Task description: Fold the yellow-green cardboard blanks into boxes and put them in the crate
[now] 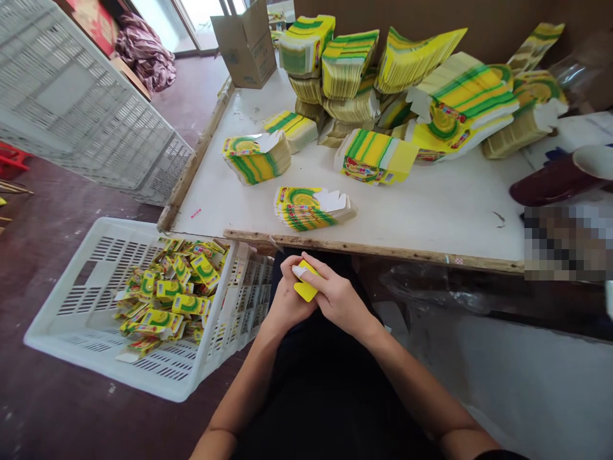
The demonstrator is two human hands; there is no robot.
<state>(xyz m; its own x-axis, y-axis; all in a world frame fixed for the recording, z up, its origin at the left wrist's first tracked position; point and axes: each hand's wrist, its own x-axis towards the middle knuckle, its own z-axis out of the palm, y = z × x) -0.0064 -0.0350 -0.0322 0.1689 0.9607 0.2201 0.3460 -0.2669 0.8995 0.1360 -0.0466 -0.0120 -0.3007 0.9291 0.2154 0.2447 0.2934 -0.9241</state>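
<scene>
Over my lap, just below the table's front edge, both hands hold one small yellow carton [307, 290]. My left hand [288, 300] wraps its left side, the fingers curled. From the right, my right hand [340, 299] grips the same carton, with the thumb lying across it. A white flap shows near the thumb; much of the carton is hidden by the fingers. Straight ahead on the table lies a fanned stack of flat yellow-green cartons [306, 209]. To the left, a white plastic basket [67, 354] holds many small yellow-green cartons [191, 305].
More bundles of flat cartons [352, 67] are piled along the back of the white table [407, 220]. A brown cardboard box [246, 48] stands at its far left corner. White crates [86, 108] rise at the left. A dark red cup [550, 182] lies at the right.
</scene>
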